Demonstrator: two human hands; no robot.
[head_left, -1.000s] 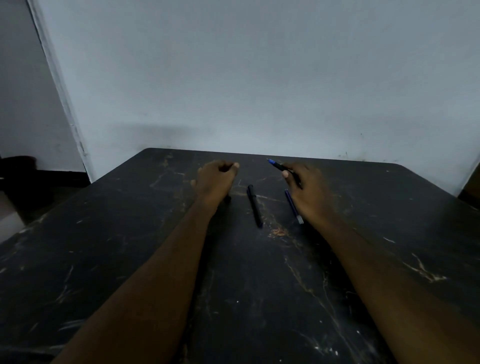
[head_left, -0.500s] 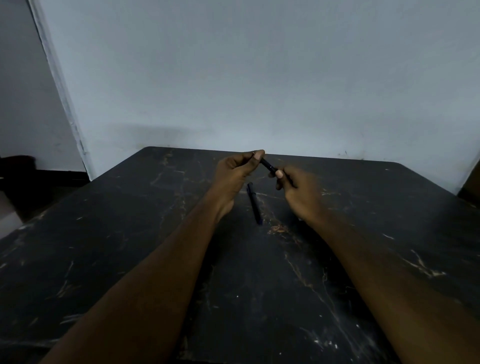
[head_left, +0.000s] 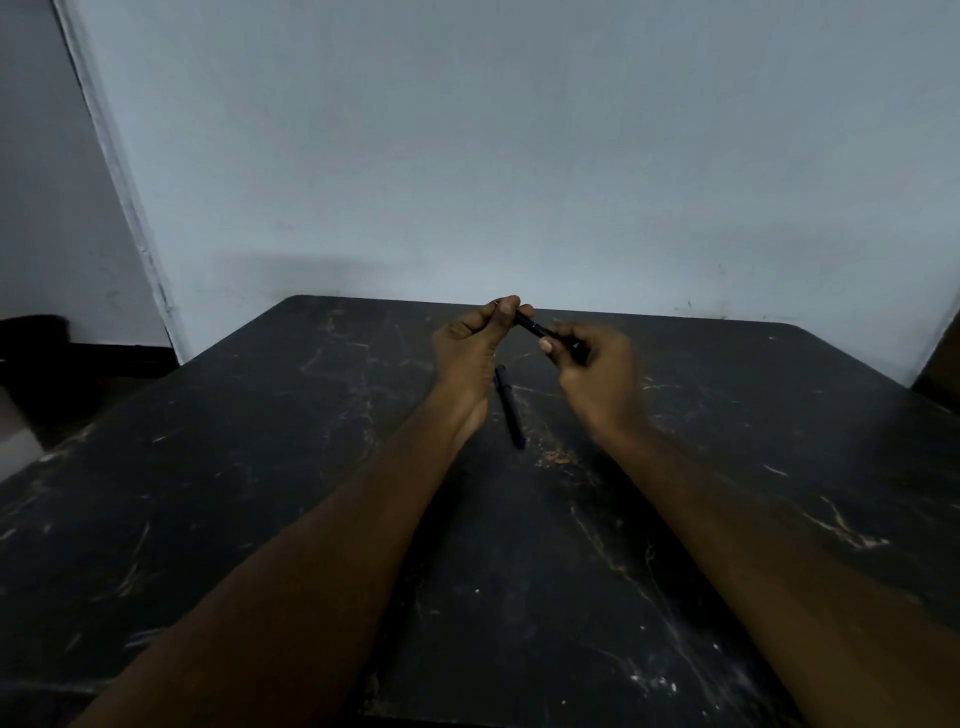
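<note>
Both hands are raised above the far middle of the tabletop (head_left: 208, 519).

Left hand (head_left: 475, 345): thumb and fingertips pinch the left end of a dark pen (head_left: 534, 327).

Right hand (head_left: 597, 376): fingers are curled round the pen's other end, with the thumb tip on the barrel. This hand is slightly blurred.

The dark pen slopes down from left to right between the 2 hands, clear of the tabletop. Only a short stretch of barrel shows between the fingers.

A second pen (head_left: 510, 408), dark with a bluish near end, lies flat on the tabletop just nearer than the hands and points roughly away from the camera. Its far end sits just beside the heel of the left hand; whether they touch cannot be told.

The tabletop is black with pale and brownish veins and white specks. The 2 forearms stretch across it and hide part of the surface.

A plain grey-white wall (head_left: 519, 156) stands behind the far edge. At left a white trim strip (head_left: 119, 171) slants upward. Beyond it, low down, is a dark shape (head_left: 36, 332), too dim to identify.
</note>
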